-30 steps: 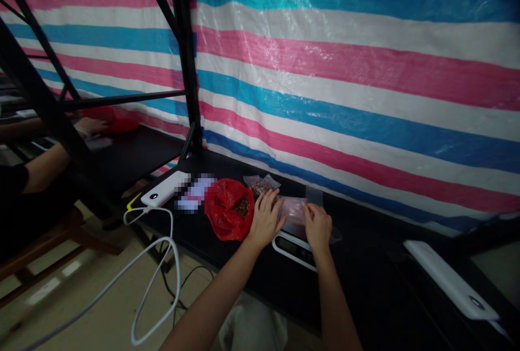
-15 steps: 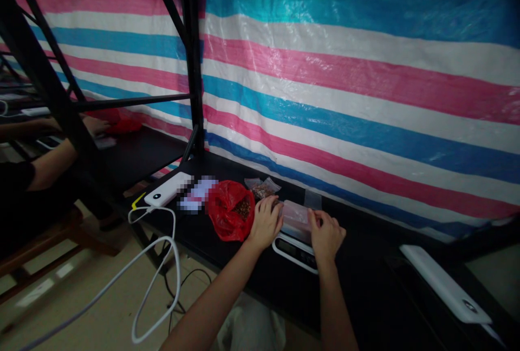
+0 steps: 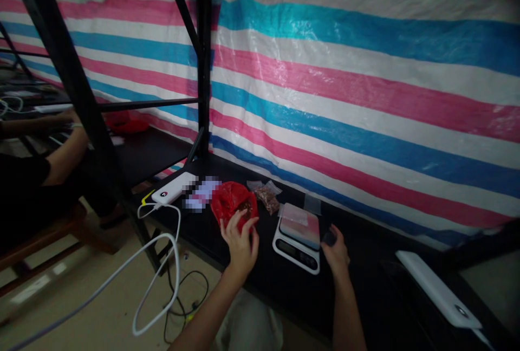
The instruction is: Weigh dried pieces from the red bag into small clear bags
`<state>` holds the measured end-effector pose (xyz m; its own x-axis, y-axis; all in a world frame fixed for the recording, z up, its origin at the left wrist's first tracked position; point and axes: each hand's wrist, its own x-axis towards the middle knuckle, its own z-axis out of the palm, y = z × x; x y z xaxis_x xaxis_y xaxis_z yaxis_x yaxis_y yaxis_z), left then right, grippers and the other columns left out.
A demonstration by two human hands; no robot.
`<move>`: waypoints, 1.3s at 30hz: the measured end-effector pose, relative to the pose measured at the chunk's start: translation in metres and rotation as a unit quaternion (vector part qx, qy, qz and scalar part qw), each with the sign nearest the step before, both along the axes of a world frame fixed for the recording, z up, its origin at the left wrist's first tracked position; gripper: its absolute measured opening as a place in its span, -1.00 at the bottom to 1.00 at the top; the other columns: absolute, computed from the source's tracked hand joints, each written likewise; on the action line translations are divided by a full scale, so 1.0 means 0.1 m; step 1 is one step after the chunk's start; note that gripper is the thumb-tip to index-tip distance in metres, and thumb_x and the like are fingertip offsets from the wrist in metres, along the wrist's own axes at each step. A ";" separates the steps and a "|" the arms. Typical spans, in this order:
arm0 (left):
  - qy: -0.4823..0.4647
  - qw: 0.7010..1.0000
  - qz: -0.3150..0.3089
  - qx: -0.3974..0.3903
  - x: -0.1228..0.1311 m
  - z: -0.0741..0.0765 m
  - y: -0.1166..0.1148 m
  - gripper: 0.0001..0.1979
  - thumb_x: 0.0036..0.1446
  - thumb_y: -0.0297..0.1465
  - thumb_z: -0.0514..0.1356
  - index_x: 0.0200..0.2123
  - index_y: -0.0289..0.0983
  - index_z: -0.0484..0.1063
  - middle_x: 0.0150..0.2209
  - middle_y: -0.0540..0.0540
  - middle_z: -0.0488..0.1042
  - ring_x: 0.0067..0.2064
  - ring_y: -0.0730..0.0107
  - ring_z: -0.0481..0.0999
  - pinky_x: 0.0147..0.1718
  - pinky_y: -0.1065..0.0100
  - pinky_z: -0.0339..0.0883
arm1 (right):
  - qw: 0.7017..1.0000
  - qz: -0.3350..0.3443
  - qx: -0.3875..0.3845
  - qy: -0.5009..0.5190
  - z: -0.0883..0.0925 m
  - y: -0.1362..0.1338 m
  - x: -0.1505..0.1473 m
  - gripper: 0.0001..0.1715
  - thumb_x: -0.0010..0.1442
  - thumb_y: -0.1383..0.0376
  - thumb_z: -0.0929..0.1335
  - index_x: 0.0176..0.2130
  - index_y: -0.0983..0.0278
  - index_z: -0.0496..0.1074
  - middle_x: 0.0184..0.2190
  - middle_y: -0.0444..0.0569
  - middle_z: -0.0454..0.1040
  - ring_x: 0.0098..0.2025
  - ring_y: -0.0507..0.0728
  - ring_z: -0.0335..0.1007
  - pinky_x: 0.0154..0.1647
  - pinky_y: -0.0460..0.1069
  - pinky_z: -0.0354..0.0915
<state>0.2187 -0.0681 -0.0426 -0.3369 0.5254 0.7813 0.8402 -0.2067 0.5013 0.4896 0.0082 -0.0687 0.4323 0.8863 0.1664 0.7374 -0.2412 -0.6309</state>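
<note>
Centrally, the left hand (image 3: pixel 242 242) arches over the near side of a red bag (image 3: pixel 226 195), its grip wide, the fingers spread; brown pieces show in the bag's mouth. The right hand (image 3: pixel 337 254) is just beside a white scale (image 3: pixel 296 254), its grip curled about a small dark patch; whether it holds anything cannot be told. On the scale's pan lies a clear plastic packet (image 3: pixel 294 215). Between bag and scale, farther back on the black bench (image 3: pixel 371 264), rest filled sachets (image 3: pixel 267 199) of brown pieces. Outermost, 2 corded white devices flank the group, a left device (image 3: pixel 174 187) and a right device (image 3: pixel 436 288), before a striped sheet (image 3: pixel 349 91); at far left, a co-worker's arm (image 3: pixel 71 150) extends.
</note>
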 end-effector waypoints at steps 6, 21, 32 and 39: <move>-0.069 0.995 0.013 -0.066 -0.45 -0.11 -0.03 -0.69 0.08 -0.46 0.04 -0.06 -0.26 0.23 0.04 -0.22 0.18 0.10 0.15 0.17 0.06 -0.01 0.06 | 1.000 0.002 -0.024 0.003 -0.10 0.01 0.05 -0.43 -0.05 0.22 0.27 0.02 0.09 0.26 -0.10 -0.02 0.43 -0.09 0.25 0.35 -0.13 0.15 0.19; 0.323 0.892 -0.183 -0.259 -1.14 0.36 0.77 -0.66 0.09 -0.52 0.02 -0.07 -0.18 0.35 0.08 -0.12 0.29 0.18 0.20 0.12 0.14 0.08 -0.10 | 0.936 0.204 0.243 0.153 0.37 -0.44 -1.08 -0.53 0.02 0.18 0.33 -0.07 0.24 0.18 -0.11 0.09 0.39 -0.10 0.16 0.34 -0.11 0.08 0.26; 0.325 0.864 -0.142 -0.357 -1.21 0.47 0.90 -0.64 0.08 -0.60 -0.07 -0.06 -0.29 0.26 -0.13 -0.20 0.38 -0.18 0.26 0.45 -0.24 0.33 0.26 | 0.875 0.480 0.014 -0.065 0.67 -0.35 -2.08 -0.50 0.16 0.28 0.25 0.09 0.19 0.07 0.00 0.02 0.36 -0.05 0.14 0.35 -0.09 0.04 0.22; 0.296 0.867 -0.129 -0.381 -1.20 0.58 1.04 -0.69 0.19 -0.30 -0.07 -0.08 -0.32 0.28 -0.15 -0.23 0.39 -0.15 0.20 0.43 -0.18 0.27 0.23 | 0.884 0.430 -0.060 -0.173 0.62 -0.43 -1.98 -0.41 0.23 0.21 0.16 0.21 0.21 -0.08 -0.02 0.08 0.38 -0.06 0.20 0.38 -0.13 0.04 0.21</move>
